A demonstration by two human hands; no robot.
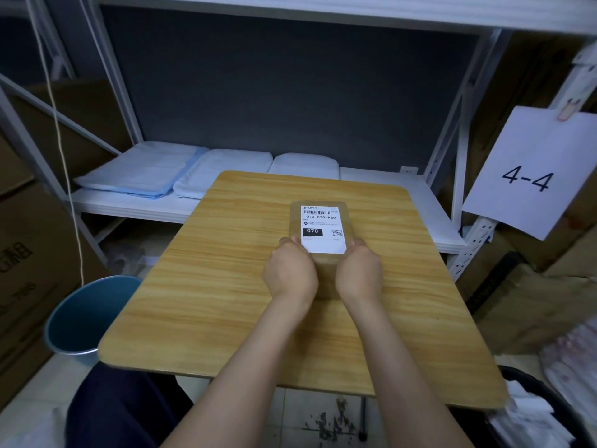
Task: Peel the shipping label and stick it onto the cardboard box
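Note:
A small brown cardboard box (349, 218) stands near the middle of the wooden table (226, 286). A white shipping label (323, 229) with a barcode, "070-070-A80" and a black "070" block lies flat on the box's top. My left hand (289, 274) presses against the box's near left side, thumb at the label's lower left corner. My right hand (358, 273) mirrors it on the near right side, thumb at the label's lower right corner. The box's near face is partly hidden between my hands.
A blue bucket (80, 318) stands on the floor left of the table. White shelving (145, 205) behind holds folded white and blue packets (145, 171). A sheet marked "4-4" (529, 176) hangs at right. Cardboard cartons (29, 253) flank both sides. A dark bin (549, 412) sits at lower right.

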